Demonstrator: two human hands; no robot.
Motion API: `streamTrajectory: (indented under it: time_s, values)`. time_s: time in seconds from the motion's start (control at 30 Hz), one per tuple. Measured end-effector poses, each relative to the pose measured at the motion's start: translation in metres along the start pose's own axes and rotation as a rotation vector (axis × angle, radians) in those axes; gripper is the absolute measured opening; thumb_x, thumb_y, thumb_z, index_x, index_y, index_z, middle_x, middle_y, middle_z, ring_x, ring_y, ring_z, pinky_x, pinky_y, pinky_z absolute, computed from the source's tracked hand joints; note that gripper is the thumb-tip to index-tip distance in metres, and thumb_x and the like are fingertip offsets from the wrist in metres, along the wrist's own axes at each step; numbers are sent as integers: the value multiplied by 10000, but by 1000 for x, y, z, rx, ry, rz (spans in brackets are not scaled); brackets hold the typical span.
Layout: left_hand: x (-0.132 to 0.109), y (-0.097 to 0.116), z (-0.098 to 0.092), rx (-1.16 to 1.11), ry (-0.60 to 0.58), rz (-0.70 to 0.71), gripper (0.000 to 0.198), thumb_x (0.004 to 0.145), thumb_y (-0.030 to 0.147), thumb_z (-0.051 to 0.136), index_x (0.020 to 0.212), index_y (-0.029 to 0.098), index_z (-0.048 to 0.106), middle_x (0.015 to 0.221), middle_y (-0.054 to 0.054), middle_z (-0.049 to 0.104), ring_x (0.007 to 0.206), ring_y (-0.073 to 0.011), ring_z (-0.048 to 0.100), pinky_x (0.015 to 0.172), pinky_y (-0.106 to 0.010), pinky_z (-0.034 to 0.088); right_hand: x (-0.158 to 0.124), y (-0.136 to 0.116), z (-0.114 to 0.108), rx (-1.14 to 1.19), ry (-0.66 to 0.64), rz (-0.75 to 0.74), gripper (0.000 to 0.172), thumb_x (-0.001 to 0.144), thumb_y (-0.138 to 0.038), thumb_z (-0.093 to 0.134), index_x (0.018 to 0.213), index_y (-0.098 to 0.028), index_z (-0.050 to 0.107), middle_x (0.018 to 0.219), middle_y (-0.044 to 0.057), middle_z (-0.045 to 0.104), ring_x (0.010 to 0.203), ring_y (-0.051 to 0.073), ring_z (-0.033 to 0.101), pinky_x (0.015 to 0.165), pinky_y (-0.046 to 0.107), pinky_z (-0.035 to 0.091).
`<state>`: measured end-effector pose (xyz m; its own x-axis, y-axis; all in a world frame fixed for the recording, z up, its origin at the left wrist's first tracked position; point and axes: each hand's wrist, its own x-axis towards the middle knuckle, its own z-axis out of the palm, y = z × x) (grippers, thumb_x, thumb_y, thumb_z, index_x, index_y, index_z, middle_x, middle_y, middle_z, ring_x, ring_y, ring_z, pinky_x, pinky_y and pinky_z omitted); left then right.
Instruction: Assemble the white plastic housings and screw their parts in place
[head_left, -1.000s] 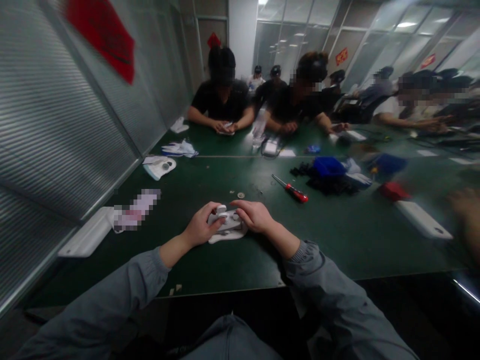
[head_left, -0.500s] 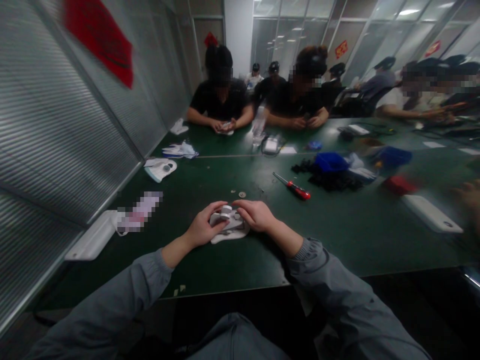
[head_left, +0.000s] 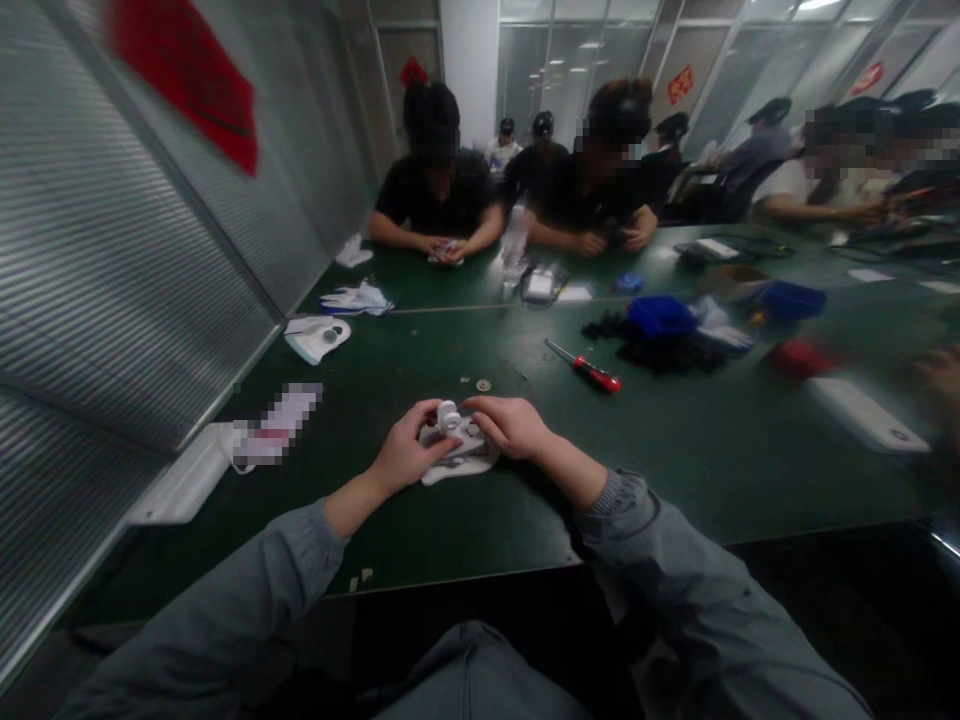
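On the green table in front of me lies a flat white plastic device (head_left: 474, 464) with a grey upper side. A round white knob-like part (head_left: 448, 416) stands up at its left end. My left hand (head_left: 411, 446) grips the device from the left, thumb across the near side and fingers behind the round part. From the right, my right hand (head_left: 514, 426) curls its fingers over the device's other end; its fingertips partly hide that end. Beyond the hands, a small round disc (head_left: 483, 385) lies on the table, with tiny bits beside it.
A red-handled screwdriver (head_left: 596, 374) lies to the right. Farther off are blue bins (head_left: 661, 314) among black parts, and a white case (head_left: 866, 414). On the left are a white panel (head_left: 184, 480), a white part (head_left: 319, 338) and gloves (head_left: 356, 298). Co-workers sit across the table.
The round white part has turned: its flat top faced up before, and now a ring-like face shows towards me. Both hands keep nearly the same place. The view has shifted slightly.
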<state>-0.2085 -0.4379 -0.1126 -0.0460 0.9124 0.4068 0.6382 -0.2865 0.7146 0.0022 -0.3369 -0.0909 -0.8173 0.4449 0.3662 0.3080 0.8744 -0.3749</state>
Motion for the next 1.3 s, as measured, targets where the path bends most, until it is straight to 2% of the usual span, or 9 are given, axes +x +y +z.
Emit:
streamTrajectory:
  time_s: [0.17,0.53,0.63,0.83,1.07,1.17,1.3]
  values:
    - [-1,2,-2,-106,-47,-6,584,782,357,771,1297,227,528,1256,-83,643,1120,-235,659,994,-405,541,1,0,0,5,10,-8,369,1035,-376,351,1231,-186,600,1100,84,719,895,190,674,740,268,441]
    - [0,3,-11,-159,-192,54,628,857,267,677,1434,220,433,1300,-110,634,1205,-247,624,1027,-404,527,0,0,0,10,12,-14,365,1036,-377,360,1233,-185,600,1110,81,719,894,184,673,741,262,436]
    - [0,2,-10,-140,-163,41,617,842,280,700,1405,217,453,1254,-105,652,1168,-242,640,994,-395,539,0,0,0,19,11,-15,358,1041,-375,357,1191,-187,622,1076,76,722,877,171,665,735,252,429]
    - [-1,7,-2,-48,-20,-21,509,782,317,758,1238,210,560,1159,-68,662,1039,-218,663,930,-378,545,2,-2,1,-1,5,25,347,1041,-346,363,1063,-175,665,937,67,721,793,153,641,686,237,399]
    - [-1,11,0,-58,97,-70,485,773,345,757,1204,204,584,1160,-67,650,1053,-227,641,941,-377,525,1,-3,1,-27,-8,45,337,1032,-342,371,1043,-183,668,919,64,719,783,155,640,674,236,384]
    - [-2,7,-1,-110,82,-66,568,789,346,744,1297,205,534,1194,-89,649,1080,-238,651,982,-403,515,1,-3,0,-22,-7,39,334,1032,-332,369,1042,-182,667,919,64,721,788,155,646,674,234,384]
    - [-4,8,-2,-200,-24,-53,664,813,326,725,1397,193,437,1174,-108,680,1132,-249,654,990,-408,527,1,-4,-1,-19,-7,31,340,1032,-330,365,1042,-177,668,924,66,722,792,157,653,681,236,389]
